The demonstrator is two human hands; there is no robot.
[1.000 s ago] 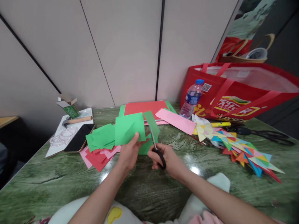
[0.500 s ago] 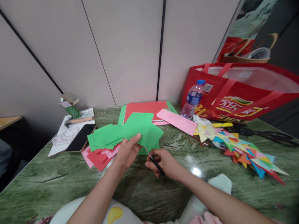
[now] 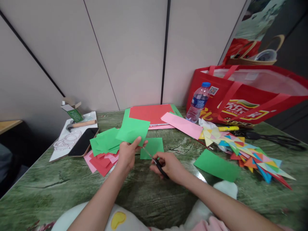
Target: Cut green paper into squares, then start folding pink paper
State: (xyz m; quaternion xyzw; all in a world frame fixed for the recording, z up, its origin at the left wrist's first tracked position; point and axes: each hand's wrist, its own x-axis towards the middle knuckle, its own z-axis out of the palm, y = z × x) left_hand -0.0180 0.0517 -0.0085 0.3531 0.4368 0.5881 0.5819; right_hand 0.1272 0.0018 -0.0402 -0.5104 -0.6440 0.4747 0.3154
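My left hand (image 3: 128, 153) pinches a piece of green paper (image 3: 134, 128) between thumb and fingers, held above the table. In my right hand (image 3: 167, 165) is a pair of scissors (image 3: 160, 168) with black handles; its blades point up and left, close to my left fingertips. Whether the blades touch the paper I cannot tell. A green paper square (image 3: 155, 148) lies on the table just behind the blades. To the right, a green paper strip (image 3: 216, 166) rests near my right forearm. Cut green pieces (image 3: 106, 140) are piled left of my left hand, over red and pink pieces (image 3: 102, 164).
Coloured sheets (image 3: 151, 114) and a pink strip (image 3: 181, 124) lie at the back. A water bottle (image 3: 198, 102) stands before a red bag (image 3: 228, 96). Folded paper shapes (image 3: 250, 150) spread at right. A phone (image 3: 84, 141), hammer (image 3: 84, 124) and small box (image 3: 74, 112) are at left.
A green strip has come off the paper and now lies at right. The piece in my left hand is smaller and has moved left, uncovering the green square on the table.
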